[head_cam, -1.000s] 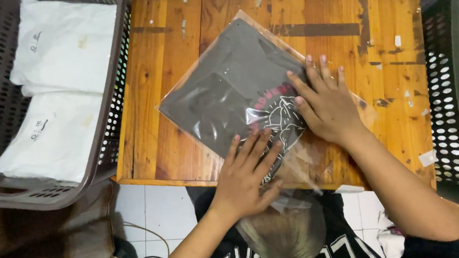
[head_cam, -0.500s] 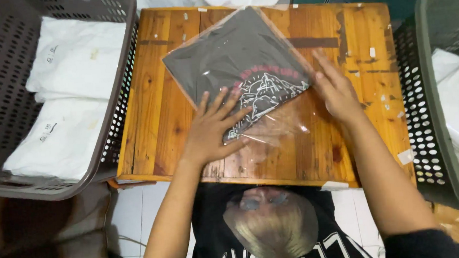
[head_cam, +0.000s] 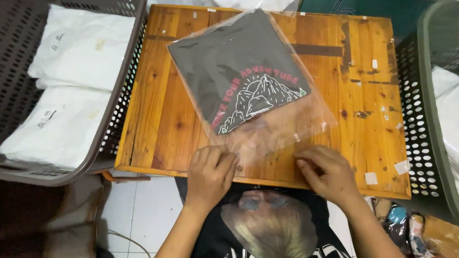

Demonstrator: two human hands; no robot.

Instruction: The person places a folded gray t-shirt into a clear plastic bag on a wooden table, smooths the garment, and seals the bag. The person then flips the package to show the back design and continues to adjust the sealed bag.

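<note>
Hands, left (head_cam: 209, 171) and right (head_cam: 327, 171), press flat on the plastic bag's (head_cam: 272, 137) open end.

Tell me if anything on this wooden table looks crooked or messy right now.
The bagged dark shirt lies askew, turned at an angle to the wooden table edges. The left hand and right hand rest on the bag's empty open end. Small bits of tape dot the tabletop.

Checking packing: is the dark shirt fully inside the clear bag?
Yes: the folded shirt lies within the bag, empty plastic beyond it.
</note>
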